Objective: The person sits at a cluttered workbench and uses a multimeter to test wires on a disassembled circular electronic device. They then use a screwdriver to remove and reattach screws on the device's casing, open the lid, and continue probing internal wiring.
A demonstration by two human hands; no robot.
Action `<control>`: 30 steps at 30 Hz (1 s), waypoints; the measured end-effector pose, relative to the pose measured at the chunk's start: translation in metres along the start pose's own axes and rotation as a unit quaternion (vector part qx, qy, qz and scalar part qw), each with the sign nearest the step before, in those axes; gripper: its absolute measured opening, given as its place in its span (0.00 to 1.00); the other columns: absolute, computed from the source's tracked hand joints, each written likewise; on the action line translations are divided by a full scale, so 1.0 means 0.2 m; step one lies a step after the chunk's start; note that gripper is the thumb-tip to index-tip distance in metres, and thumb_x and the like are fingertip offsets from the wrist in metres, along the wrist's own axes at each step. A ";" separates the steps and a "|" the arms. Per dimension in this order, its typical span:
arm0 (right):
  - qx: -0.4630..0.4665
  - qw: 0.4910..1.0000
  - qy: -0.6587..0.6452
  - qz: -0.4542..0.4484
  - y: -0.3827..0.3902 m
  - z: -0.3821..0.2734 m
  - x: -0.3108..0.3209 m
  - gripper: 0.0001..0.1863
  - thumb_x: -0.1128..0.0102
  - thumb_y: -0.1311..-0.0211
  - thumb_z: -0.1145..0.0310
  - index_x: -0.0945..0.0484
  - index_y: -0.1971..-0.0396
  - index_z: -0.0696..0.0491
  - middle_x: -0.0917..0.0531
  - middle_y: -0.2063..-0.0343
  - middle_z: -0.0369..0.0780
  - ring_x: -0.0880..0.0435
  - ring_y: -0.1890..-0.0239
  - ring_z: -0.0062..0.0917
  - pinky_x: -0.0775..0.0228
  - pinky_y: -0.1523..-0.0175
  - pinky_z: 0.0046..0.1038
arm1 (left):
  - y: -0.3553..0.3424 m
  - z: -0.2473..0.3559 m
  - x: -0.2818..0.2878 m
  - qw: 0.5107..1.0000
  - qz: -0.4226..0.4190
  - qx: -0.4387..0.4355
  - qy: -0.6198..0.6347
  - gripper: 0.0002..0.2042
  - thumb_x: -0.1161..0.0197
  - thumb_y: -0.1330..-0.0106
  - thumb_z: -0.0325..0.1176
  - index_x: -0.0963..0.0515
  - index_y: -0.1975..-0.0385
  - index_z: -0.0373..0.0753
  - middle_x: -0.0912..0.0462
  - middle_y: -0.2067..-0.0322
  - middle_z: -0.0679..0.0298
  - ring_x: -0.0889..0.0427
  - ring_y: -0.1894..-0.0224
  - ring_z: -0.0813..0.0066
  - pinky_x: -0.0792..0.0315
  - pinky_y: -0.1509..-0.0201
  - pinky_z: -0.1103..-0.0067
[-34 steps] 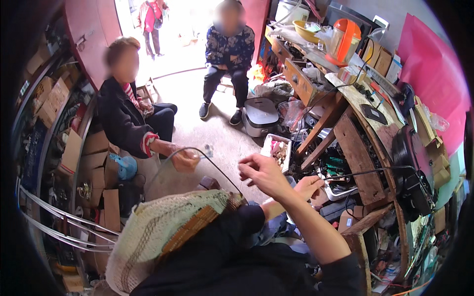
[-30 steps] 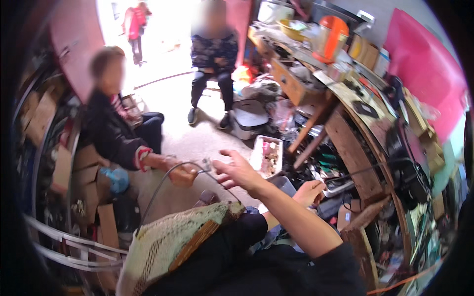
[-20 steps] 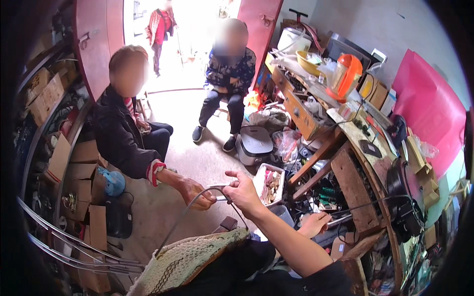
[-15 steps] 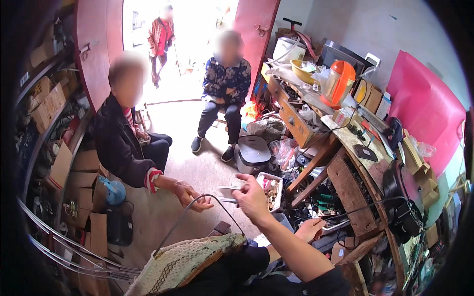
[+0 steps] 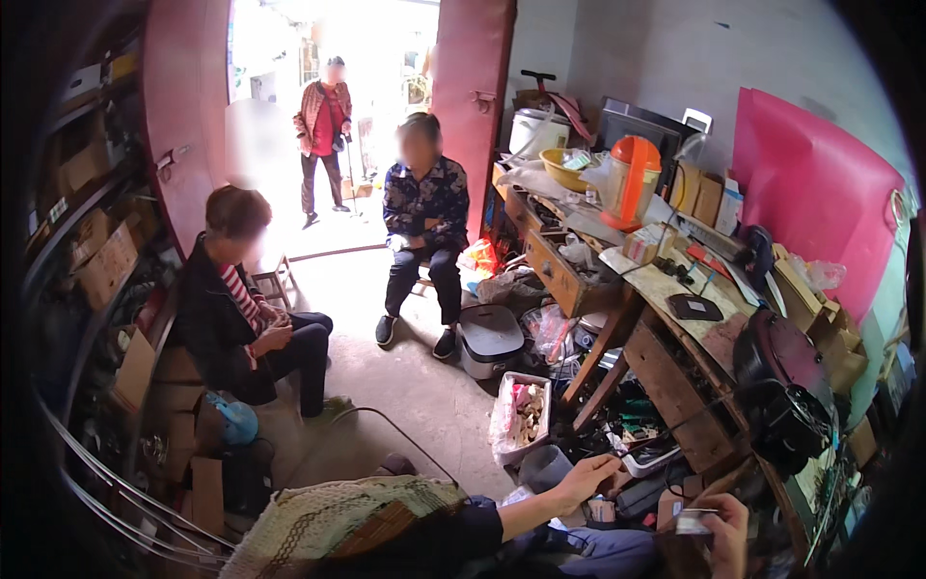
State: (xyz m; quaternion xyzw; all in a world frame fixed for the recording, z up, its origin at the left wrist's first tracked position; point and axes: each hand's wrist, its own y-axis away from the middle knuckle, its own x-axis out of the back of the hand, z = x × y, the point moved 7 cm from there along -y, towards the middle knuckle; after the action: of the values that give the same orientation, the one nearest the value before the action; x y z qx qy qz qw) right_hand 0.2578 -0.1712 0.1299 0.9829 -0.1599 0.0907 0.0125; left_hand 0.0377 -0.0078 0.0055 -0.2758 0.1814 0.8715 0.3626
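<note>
Left hand [image 5: 584, 480]: black cable [image 5: 667, 430] apparently pinched. Right hand [image 5: 730, 534]: small flat silvery item [image 5: 692, 522] pinched; could be dropped if grip is loosened.

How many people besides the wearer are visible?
3: a person in dark jacket, seated left; a person in floral, seated farther back; a person in red, standing outside.

Strong daylight floods in through the doorway [image 5: 386, 116], burning it nearly white and glaring on the concrete floor [image 5: 386, 415]; soft shadow lies by the dark shoes [image 5: 385, 331]; the shelving [image 5: 72, 224] at left is dim, bowed by fisheye distortion; faces [image 5: 419, 151] are blurred out; the corners fall to black.
</note>
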 end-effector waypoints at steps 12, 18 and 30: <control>-0.097 0.933 -0.008 0.346 0.26 0.33 0.83 0.13 0.36 0.35 0.72 0.18 0.51 0.57 0.17 0.70 0.34 0.28 0.80 0.13 0.40 0.77 0.19 | 0.09 0.41 -0.09 0.990 0.058 -0.124 0.023 0.12 0.48 0.18 0.39 0.23 0.56 0.37 0.27 0.78 0.65 0.28 0.76 0.74 0.28 0.67 0.73; -0.093 0.921 -0.054 0.375 0.34 0.15 0.98 0.17 0.36 0.29 0.66 0.23 0.45 0.55 0.16 0.66 0.38 0.20 0.75 0.16 0.34 0.76 0.20 | 0.05 0.52 -0.32 0.988 0.049 -0.129 0.064 0.11 0.46 0.19 0.40 0.24 0.58 0.39 0.30 0.79 0.69 0.34 0.78 0.78 0.34 0.69 0.76; 0.162 0.984 0.013 -0.078 0.16 -0.22 -0.50 0.46 0.26 0.41 0.66 0.42 0.26 0.55 0.24 0.39 0.45 0.25 0.37 0.30 0.30 0.36 0.33 | -0.04 0.84 -0.90 0.898 -0.165 -0.056 0.404 0.12 0.53 0.16 0.34 0.28 0.52 0.29 0.40 0.76 0.69 0.44 0.77 0.81 0.41 0.71 0.81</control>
State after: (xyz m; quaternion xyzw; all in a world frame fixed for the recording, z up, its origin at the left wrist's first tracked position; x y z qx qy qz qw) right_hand 0.1474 -0.1680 0.1546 0.9800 -0.0658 0.1268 -0.1383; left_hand 0.0901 -0.0120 0.2461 -0.6500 0.2154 0.6212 0.3811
